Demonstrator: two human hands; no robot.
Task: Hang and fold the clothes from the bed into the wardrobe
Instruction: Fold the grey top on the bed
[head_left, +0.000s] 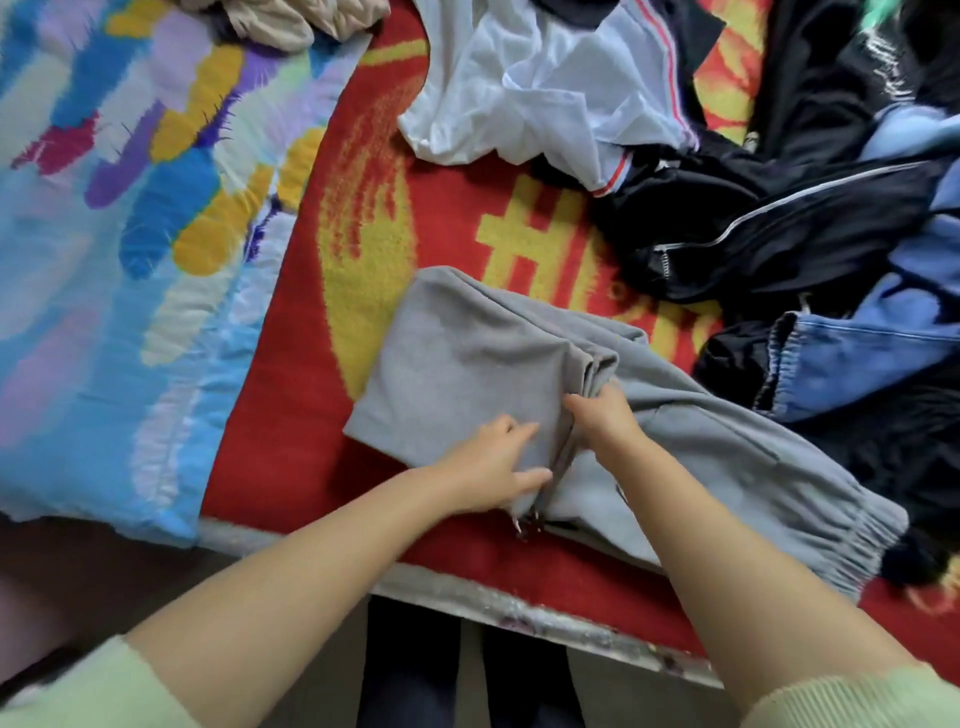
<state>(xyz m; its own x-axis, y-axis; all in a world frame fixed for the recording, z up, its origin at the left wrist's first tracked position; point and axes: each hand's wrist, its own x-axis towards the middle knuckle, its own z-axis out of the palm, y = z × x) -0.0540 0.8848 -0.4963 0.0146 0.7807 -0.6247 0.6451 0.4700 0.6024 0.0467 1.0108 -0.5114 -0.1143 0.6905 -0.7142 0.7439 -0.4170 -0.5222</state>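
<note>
I am in a bedroom at home: I stand at the edge of a bed (545, 618) spread with a red and yellow blanket (311, 332) and a bright patterned quilt (104, 234). Household laundry lies loose across it: grey sweatpants (467, 358), a white shirt (524, 88), dark jackets (779, 223).

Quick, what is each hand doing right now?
Left hand: open, fingers flat on the folded part of the grey sweatpants.
Right hand: closed, gripping the sweatpants' folded edge.
</note>
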